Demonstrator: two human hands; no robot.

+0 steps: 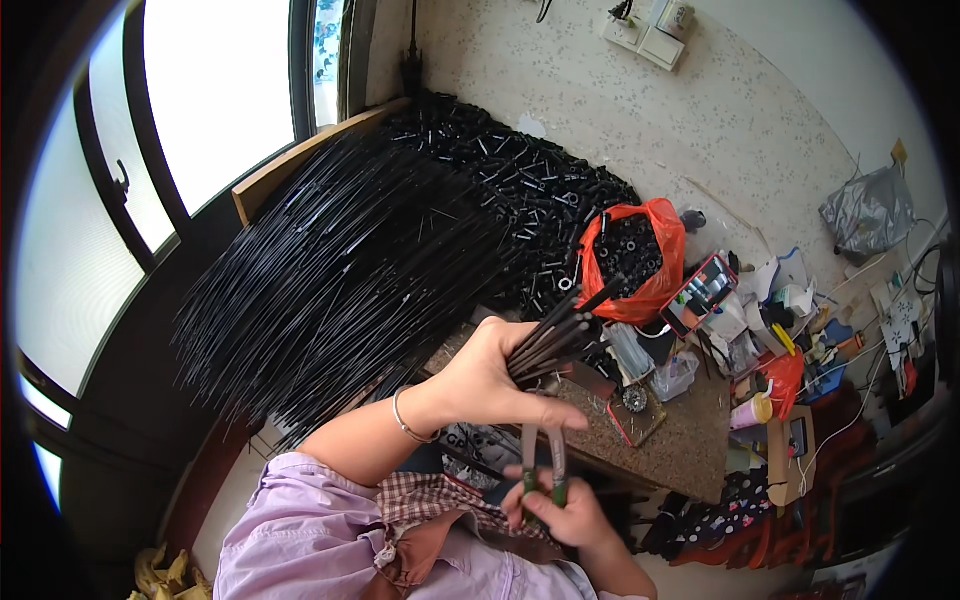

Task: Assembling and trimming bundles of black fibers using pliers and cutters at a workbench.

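Note:
My left hand [490,375] grips a big bundle of long thin black rods [350,270] near their ends. The bundle fans out up and to the left toward the window. The rod tips [575,325] stick out to the right of my fist. My right hand [560,515] is lower, closed around the green handles of a pair of pliers [543,465]. The pliers' jaws point up toward the underside of my left hand. A thin bracelet sits on my left wrist.
A heap of small black tube pieces [520,190] lies on the floor by the wall. An orange plastic bag [635,255] holds more of them. A low speckled table [680,440] carries boxes, bags and small tools. Windows [200,90] are at the left.

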